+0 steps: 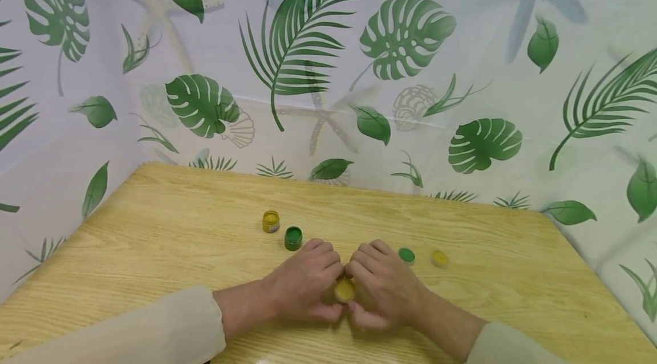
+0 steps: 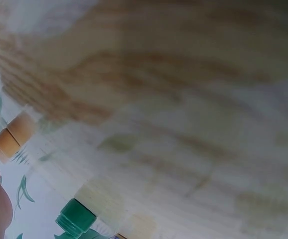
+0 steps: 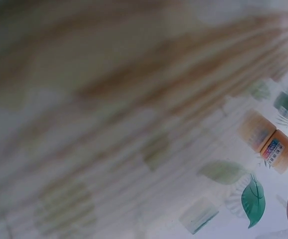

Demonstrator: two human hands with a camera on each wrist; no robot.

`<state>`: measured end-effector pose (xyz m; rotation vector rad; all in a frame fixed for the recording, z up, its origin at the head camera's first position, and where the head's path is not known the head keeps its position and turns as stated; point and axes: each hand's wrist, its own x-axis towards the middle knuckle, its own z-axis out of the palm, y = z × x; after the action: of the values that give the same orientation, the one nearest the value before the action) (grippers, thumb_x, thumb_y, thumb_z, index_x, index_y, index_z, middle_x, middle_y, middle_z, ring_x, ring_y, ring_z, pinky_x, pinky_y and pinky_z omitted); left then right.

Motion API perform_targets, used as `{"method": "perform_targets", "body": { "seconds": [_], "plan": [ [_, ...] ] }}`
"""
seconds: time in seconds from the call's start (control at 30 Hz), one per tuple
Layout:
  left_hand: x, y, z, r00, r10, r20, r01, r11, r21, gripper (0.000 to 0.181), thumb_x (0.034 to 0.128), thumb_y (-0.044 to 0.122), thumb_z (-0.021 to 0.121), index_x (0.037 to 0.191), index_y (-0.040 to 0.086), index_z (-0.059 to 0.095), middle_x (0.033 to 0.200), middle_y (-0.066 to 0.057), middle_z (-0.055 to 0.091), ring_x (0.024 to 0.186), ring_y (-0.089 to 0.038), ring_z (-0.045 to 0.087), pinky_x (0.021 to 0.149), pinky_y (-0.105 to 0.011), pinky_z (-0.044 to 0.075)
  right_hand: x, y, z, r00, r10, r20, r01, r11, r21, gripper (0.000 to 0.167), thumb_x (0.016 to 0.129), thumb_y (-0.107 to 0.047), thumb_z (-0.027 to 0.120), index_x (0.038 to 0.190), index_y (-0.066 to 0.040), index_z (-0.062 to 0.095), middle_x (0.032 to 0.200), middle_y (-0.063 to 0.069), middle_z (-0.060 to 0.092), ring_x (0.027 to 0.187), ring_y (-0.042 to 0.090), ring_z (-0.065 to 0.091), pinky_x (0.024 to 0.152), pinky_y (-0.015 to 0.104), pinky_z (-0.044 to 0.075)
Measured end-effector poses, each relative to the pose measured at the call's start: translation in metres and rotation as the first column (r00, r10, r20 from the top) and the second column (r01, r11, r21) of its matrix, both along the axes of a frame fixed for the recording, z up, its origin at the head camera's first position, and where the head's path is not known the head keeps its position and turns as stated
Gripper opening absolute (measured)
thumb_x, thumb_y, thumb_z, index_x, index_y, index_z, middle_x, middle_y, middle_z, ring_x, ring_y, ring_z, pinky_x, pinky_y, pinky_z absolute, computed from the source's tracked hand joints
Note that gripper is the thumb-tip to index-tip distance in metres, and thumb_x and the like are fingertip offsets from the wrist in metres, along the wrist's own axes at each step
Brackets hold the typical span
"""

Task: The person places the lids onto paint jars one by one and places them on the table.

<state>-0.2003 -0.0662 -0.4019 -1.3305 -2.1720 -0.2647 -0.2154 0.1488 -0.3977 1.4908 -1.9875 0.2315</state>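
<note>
In the head view a small paint jar (image 1: pixel 345 290) with a yellow top stands between both hands near the front of the table. My left hand (image 1: pixel 310 279) grips it from the left and my right hand (image 1: pixel 384 284) from the right, thumbs on the near side. The wrist views show an orange jar (image 2: pixel 6 144) at my left fingertips and its printed label on the same jar (image 3: pixel 278 151). Whether its lid is seated cannot be told. Behind my left hand stands a green paint jar (image 1: pixel 293 238) without a lid, and a yellow paint jar (image 1: pixel 271 221), also uncovered.
A green lid (image 1: pixel 406 255) and a yellow lid (image 1: pixel 439 259) lie on the wooden table (image 1: pixel 205 210) beyond my right hand. A leaf-patterned cloth wall (image 1: pixel 308 141) borders the back and the sides.
</note>
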Motion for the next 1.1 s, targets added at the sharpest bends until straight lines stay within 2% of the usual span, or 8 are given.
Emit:
{"method": "perform_targets", "body": {
  "seconds": [0.2, 0.5, 0.77, 1.1],
  "plan": [
    [0.0010, -0.0002, -0.0002, 1.000, 0.007, -0.008, -0.007, 1.000, 0.001, 0.032, 0.0778, 0.044, 0.073, 0.085, 0.015, 0.062, 0.080, 0.007, 0.056, 0.078, -0.010, 0.049, 0.084, -0.027, 0.042, 0.0010, 0.0006, -0.0007, 1.000, -0.006, 0.007, 0.006, 1.000, 0.009, 0.029, 0.075, -0.037, 0.053, 0.091, -0.013, 0.058, 0.081, -0.005, 0.054, 0.077, 0.014, 0.050, 0.078, 0.031, 0.040],
    [0.0000, 0.0005, -0.0009, 0.999, 0.012, -0.038, -0.012, 1.000, -0.014, 0.033, 0.0762, 0.046, 0.073, 0.084, 0.016, 0.062, 0.080, 0.007, 0.056, 0.078, -0.010, 0.049, 0.083, -0.027, 0.042, 0.0016, -0.0008, -0.0002, 1.000, -0.010, -0.010, 0.010, 1.000, 0.000, 0.028, 0.081, -0.040, 0.050, 0.087, -0.013, 0.058, 0.079, -0.005, 0.054, 0.075, 0.014, 0.050, 0.076, 0.031, 0.041],
    [0.0008, 0.0010, -0.0010, 1.000, 0.007, -0.014, -0.007, 1.000, -0.030, 0.034, 0.0756, 0.047, 0.073, 0.085, 0.015, 0.063, 0.080, 0.007, 0.056, 0.078, -0.010, 0.048, 0.082, -0.026, 0.041, 0.0027, -0.0010, -0.0002, 1.000, -0.021, -0.004, 0.021, 1.000, 0.015, 0.029, 0.081, -0.042, 0.053, 0.083, -0.014, 0.058, 0.077, -0.006, 0.054, 0.074, 0.013, 0.049, 0.076, 0.031, 0.041],
    [0.0008, 0.0018, 0.0018, 0.999, 0.025, -0.027, -0.027, 0.998, -0.050, 0.034, 0.0757, 0.047, 0.071, 0.082, 0.016, 0.061, 0.079, 0.007, 0.054, 0.078, -0.010, 0.046, 0.082, -0.026, 0.041, 0.0029, -0.0014, 0.0021, 1.000, -0.023, 0.005, 0.023, 1.000, 0.013, 0.030, 0.087, -0.045, 0.050, 0.080, -0.016, 0.055, 0.075, -0.007, 0.052, 0.073, 0.012, 0.047, 0.075, 0.030, 0.040]
  ]
}}
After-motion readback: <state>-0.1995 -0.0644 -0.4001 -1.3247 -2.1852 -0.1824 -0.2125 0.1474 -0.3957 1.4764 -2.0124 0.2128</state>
